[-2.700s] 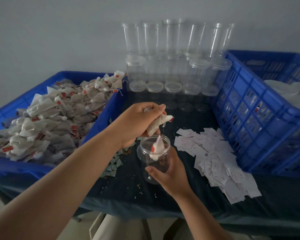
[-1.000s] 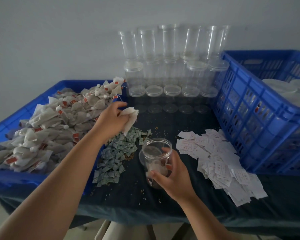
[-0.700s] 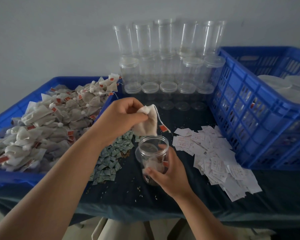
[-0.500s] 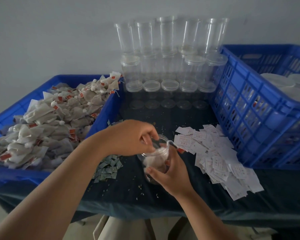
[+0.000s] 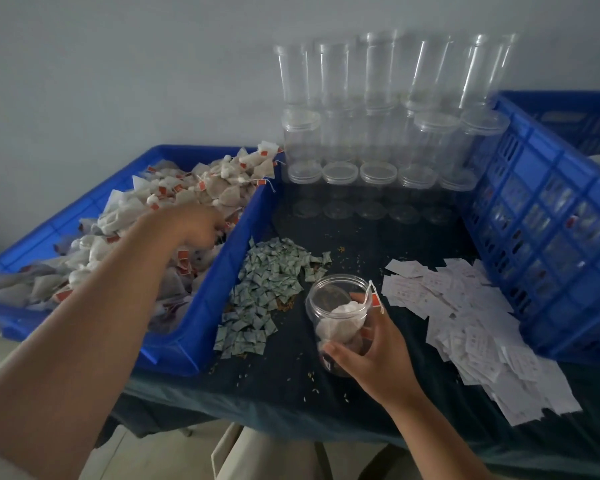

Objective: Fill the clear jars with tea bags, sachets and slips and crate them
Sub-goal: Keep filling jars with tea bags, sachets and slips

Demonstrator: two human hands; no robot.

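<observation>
My right hand [image 5: 374,358] grips an open clear jar [image 5: 329,292] upright on the dark tablecloth. Inside it lie white tea bags [image 5: 342,322], and one red tag [image 5: 376,300] hangs on its string over the rim. My left hand [image 5: 194,225] reaches into the heap of tea bags [image 5: 222,183] in the left blue crate [image 5: 201,327]. Its fingertips are blurred and buried among the bags, so any hold is hidden. A pile of small green sachets [image 5: 267,289] lies left of the jar, and white paper slips [image 5: 465,323] are spread to its right.
Stacked empty clear jars [image 5: 378,133] and lidded ones stand against the back wall. A tall blue crate [image 5: 551,254] borders the right side, with white lids showing inside. Loose tea crumbs dot the cloth [image 5: 291,386] near the front edge.
My left hand let a tea bag go into the jar, then swung left into the tea bag crate. My right hand kept hold of the jar in place.
</observation>
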